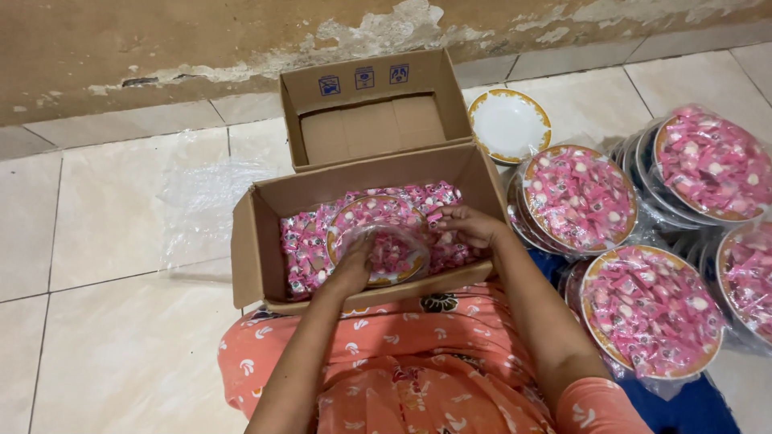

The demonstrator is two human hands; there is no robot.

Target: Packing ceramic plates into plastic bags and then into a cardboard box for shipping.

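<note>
The plate lies flat in the cardboard box, on pink wrapped sweets. The left hand presses curled fingers onto its near rim; the right hand, beyond the far rim, pinches sweets.

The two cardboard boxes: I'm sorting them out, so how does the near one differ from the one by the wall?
The near box holds pink wrapped candies and a gold-rimmed plate; the far box holds none of these, only a cardboard layer at its bottom. Both hands, left hand and right hand, reach into the near box; nothing touches the far box. Both are brown, open-topped cardboard.
</note>
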